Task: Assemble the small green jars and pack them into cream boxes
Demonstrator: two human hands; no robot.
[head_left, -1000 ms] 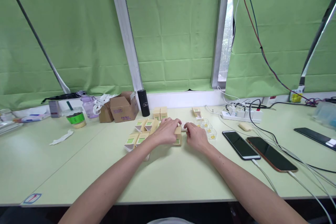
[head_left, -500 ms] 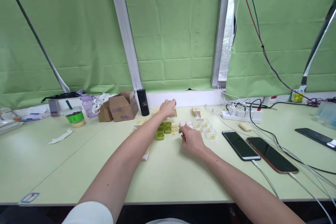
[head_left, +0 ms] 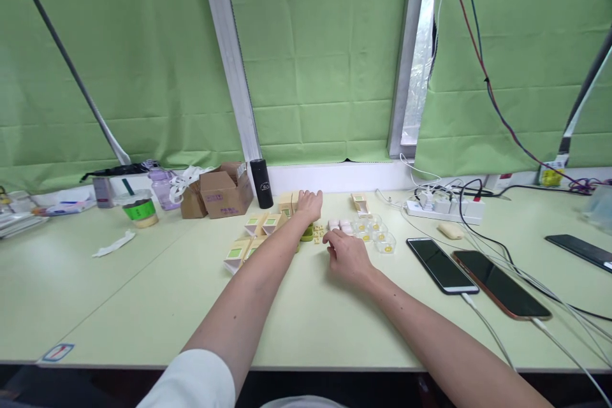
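My left hand (head_left: pixel 310 203) reaches far across the table and rests beside two small beige boxes (head_left: pixel 291 200) near the window sill. Its fingers point away and bend down, so I cannot see whether they hold anything. My right hand (head_left: pixel 347 255) lies on the table with its fingers curled and thumb and forefinger close together. Just ahead of it are tiny yellow pieces (head_left: pixel 318 233), two white pieces (head_left: pixel 339 225) and a green tray (head_left: pixel 307 233) partly behind my left forearm. More beige boxes with green labels (head_left: pixel 248 239) lie to the left.
Clear plastic cups (head_left: pixel 380 237) sit right of the white pieces. Two phones (head_left: pixel 471 268) on cables and a power strip (head_left: pixel 442 207) lie to the right. A black cylinder (head_left: pixel 261 183), cardboard boxes (head_left: pixel 224 191) and a drink cup (head_left: pixel 138 209) stand at the back left.
My left hand carried a beige box from the middle of the table to the far boxes, uncovering the green tray and small pieces. My right hand stayed in place.
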